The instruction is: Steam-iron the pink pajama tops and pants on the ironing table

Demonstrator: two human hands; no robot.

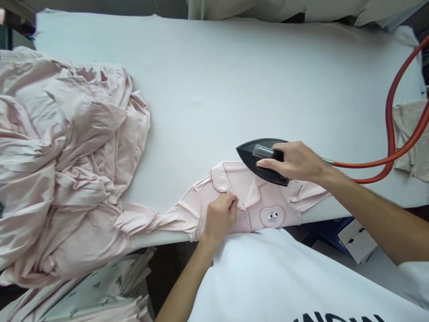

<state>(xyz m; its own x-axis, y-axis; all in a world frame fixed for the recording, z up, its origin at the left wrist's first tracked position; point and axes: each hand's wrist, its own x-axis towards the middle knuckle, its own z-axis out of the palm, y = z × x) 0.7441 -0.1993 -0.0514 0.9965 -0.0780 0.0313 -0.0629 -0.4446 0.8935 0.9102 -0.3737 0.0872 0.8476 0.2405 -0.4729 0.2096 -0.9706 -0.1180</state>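
A pink pajama shirt [208,197] with a piped collar lies face up along the near edge of the white padded table. On its right chest sits a patch [272,216] with cartoon eyes. My right hand [295,158] is wrapped round the handle of a black steam iron [246,151], whose tip points left. The iron covers the right side of the collar and shoulder. Below the collar, at the front opening, my left hand [221,212] has its fingertips pinched together on the shirt's fabric. The shirt's lower part is hidden by my body.
A big heap of crumpled pink garments [73,147] fills the left of the white table [201,67]. Orange hoses [390,112] run from the iron to the right edge, by a beige cloth [410,143]. More fabric [97,290] lies below at left, and a blue box [331,235] below at right.
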